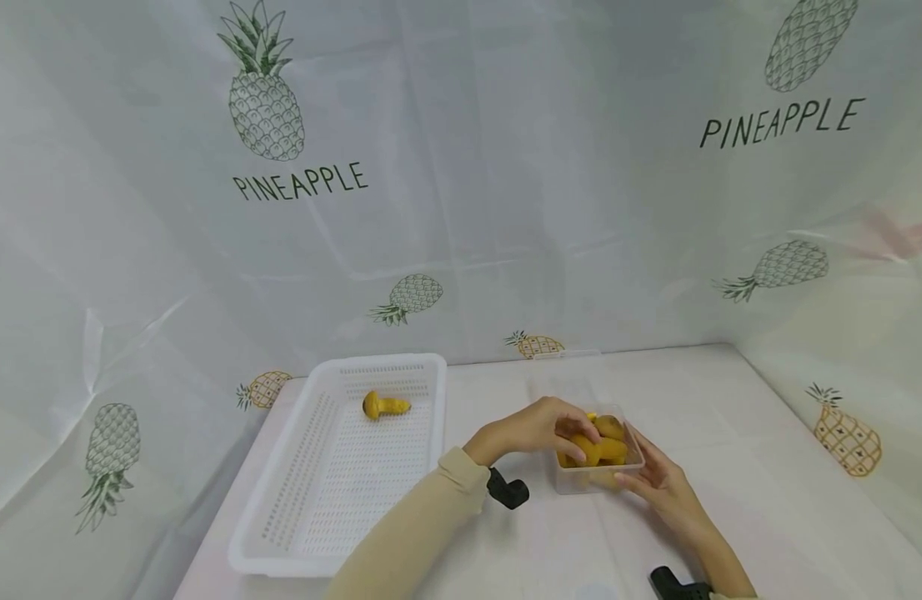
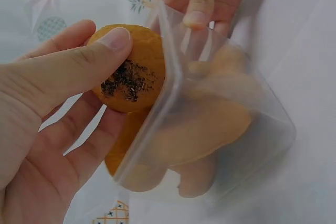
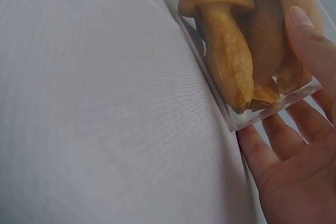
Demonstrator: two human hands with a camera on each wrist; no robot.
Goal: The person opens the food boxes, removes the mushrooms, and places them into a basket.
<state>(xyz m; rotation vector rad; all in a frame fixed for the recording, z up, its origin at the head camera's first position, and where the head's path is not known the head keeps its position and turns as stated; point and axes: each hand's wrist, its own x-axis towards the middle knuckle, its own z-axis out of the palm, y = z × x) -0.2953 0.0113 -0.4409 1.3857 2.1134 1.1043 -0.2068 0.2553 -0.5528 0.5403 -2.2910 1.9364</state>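
My left hand (image 1: 547, 425) pinches a yellow-brown mushroom (image 2: 142, 51) by its cap, thumb on top, at the open top of a clear plastic box (image 1: 581, 481). Dark specks mark that cap in the left wrist view. Several more mushrooms (image 3: 226, 51) with thick stems lie inside the box, seen through its wall. At the box's right side, my right hand (image 1: 659, 479) holds it, thumb against one wall and fingers round the corner.
To the left stands a white perforated basket (image 1: 333, 492) with a single mushroom (image 1: 386, 406) near its far end. The box's clear lid (image 1: 569, 387) lies folded back behind it. A pineapple-printed sheet (image 1: 506, 208) hangs behind the white table (image 1: 769, 500).
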